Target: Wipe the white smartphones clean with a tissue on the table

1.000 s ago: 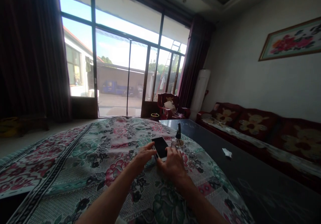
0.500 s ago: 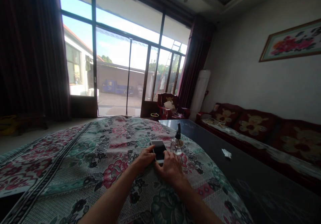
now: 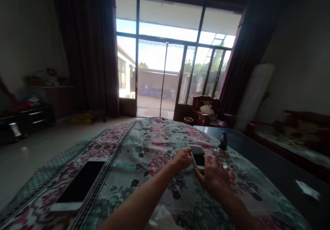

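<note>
The view swings left, bringing a white-framed device [image 3: 81, 182] wholly into sight on the cloth-covered worktop [image 3: 129, 171], while the left hand [image 3: 182, 158] and right hand [image 3: 216, 174] stay clamped on the phone [image 3: 198, 156] beside the bottle [image 3: 223, 146], its handling apparently uninterrupted.

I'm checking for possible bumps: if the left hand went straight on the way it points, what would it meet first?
The left hand would meet the white-framed device first, which it appears to touch; beyond that, perhaps the dark-topped bottle, though depth is unclear.
</note>
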{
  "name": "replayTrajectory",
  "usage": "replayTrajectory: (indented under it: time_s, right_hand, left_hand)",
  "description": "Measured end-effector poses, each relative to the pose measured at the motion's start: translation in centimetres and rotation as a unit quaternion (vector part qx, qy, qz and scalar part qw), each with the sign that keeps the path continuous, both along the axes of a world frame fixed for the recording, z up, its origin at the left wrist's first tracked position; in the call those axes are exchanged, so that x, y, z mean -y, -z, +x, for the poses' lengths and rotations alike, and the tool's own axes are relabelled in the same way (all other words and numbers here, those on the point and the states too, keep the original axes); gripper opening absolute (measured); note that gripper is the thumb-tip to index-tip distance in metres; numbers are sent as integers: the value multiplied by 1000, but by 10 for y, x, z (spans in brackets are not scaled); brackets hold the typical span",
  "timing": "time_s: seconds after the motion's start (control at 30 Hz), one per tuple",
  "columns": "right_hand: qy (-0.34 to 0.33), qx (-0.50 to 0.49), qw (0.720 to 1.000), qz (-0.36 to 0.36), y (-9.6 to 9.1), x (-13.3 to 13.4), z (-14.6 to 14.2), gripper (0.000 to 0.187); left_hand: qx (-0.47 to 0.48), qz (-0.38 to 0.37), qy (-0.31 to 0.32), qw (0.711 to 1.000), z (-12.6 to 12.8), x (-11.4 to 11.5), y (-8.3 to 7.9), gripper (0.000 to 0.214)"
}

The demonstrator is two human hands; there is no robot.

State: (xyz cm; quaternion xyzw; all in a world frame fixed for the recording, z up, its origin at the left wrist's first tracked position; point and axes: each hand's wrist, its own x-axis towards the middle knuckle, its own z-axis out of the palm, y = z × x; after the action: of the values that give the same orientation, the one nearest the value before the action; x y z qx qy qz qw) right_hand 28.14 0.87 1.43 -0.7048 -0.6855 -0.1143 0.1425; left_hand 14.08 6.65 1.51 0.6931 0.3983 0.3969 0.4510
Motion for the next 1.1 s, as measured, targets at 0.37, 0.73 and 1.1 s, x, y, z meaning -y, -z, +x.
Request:
replayTrajectory:
  time_s: [0.37, 0.73, 1.1]
  right_hand:
    - [-262, -99, 959, -38, -43, 54, -67, 47]
    - [-435, -236, 860, -122, 3, 101, -248, 56]
    - [-380, -311, 867, -80, 37, 107, -297, 50]
  left_hand:
    - [-215, 102, -257, 937, -194, 114, -56, 52]
    - [-314, -6, -441, 841, -290, 202, 2, 78]
    - [-450, -56, -442, 774, -274, 205, 16, 88]
